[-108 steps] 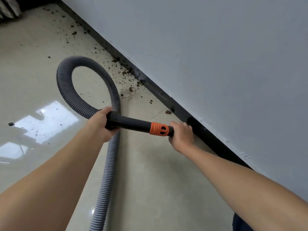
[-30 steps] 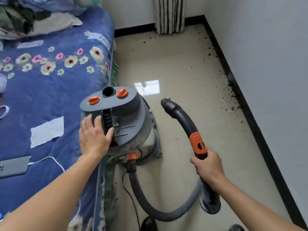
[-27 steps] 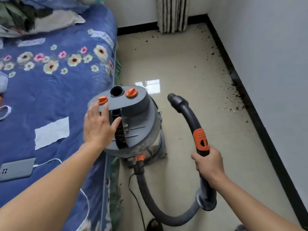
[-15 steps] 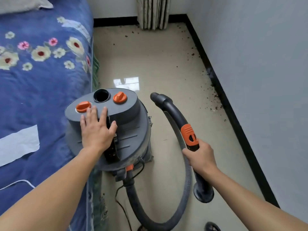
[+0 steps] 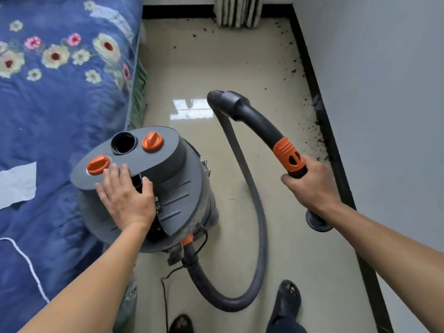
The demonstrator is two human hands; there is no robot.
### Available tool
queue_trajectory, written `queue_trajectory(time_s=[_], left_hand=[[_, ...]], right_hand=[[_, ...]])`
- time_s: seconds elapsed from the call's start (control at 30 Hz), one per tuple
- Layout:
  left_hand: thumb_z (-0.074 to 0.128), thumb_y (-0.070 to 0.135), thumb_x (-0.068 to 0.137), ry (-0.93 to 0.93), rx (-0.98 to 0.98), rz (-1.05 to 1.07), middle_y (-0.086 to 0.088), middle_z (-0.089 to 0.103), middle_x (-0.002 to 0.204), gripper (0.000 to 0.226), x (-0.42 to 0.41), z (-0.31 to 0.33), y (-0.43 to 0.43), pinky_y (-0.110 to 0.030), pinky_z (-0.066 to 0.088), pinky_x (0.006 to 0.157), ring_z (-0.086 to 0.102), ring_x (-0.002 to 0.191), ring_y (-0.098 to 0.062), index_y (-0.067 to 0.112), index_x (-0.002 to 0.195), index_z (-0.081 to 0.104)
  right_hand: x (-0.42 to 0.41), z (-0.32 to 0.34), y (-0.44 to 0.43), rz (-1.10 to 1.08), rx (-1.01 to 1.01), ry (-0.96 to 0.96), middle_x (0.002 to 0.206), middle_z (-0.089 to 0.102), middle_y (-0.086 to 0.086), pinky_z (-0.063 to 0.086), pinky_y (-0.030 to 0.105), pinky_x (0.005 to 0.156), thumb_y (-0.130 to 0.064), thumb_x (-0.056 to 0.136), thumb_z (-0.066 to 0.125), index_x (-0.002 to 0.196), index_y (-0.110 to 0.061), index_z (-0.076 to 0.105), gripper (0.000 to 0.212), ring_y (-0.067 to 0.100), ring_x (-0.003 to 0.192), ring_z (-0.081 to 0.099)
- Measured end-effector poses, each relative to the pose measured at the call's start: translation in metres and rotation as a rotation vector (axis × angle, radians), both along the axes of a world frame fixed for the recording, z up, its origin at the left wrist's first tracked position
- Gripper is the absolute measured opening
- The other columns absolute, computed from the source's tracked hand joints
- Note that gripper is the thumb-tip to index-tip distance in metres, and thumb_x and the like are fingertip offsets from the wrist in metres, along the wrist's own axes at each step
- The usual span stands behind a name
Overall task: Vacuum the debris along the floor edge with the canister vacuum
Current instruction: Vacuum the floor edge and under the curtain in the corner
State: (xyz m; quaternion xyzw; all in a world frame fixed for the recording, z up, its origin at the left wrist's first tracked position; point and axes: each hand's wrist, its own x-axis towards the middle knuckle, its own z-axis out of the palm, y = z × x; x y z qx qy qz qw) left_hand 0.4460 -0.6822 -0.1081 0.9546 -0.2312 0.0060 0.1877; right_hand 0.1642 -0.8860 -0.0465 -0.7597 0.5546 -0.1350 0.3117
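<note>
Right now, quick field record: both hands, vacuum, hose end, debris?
left hand: flat on the canister vacuum lid, fingers straight
right hand: grips the handle tube just below its orange collar
tube mouth: up in the air, off the floor
hose: loops from the canister base round to the handle
debris: scattered along the baseboard, not yet reached

Canister handle slot (image 5: 137,180) half under left hand (image 5: 125,200); hose handle (image 5: 254,121) partly inside right hand (image 5: 310,186).
</note>
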Motion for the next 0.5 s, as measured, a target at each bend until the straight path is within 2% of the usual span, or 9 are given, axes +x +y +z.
queue_trajectory(time_s=[0.23, 0.5], left_hand=[[0.050, 0.028, 0.096, 0.023, -0.011, 0.230, -0.013, 0.027, 0.156, 0.055, -0.053, 0.002, -0.021, -0.047, -0.001, 0.120, 0.014, 0.148, -0.028, 0.004, 0.144, 0.039], [0.048, 0.026, 0.095, 0.033, 0.083, 0.319, -0.018, 0.026, 0.155, 0.055, -0.092, 0.008, -0.047, -0.050, 0.001, 0.119, 0.015, 0.146, -0.032, 0.005, 0.144, 0.037]], right_hand=[[-0.041, 0.013, -0.070, 0.056, -0.008, 0.025, 0.057, 0.050, -0.002, 0.035, 0.031, 0.051, -0.023, 0.072, 0.068, 0.065, -0.020, 0.043, 0.026, 0.020, 0.054, 0.046], [-0.065, 0.016, -0.093, 0.143, -0.018, 0.106, 0.060, 0.053, -0.002, 0.030, 0.026, 0.048, -0.022, 0.074, 0.069, 0.070, -0.020, 0.046, 0.024, 0.015, 0.053, 0.048]])
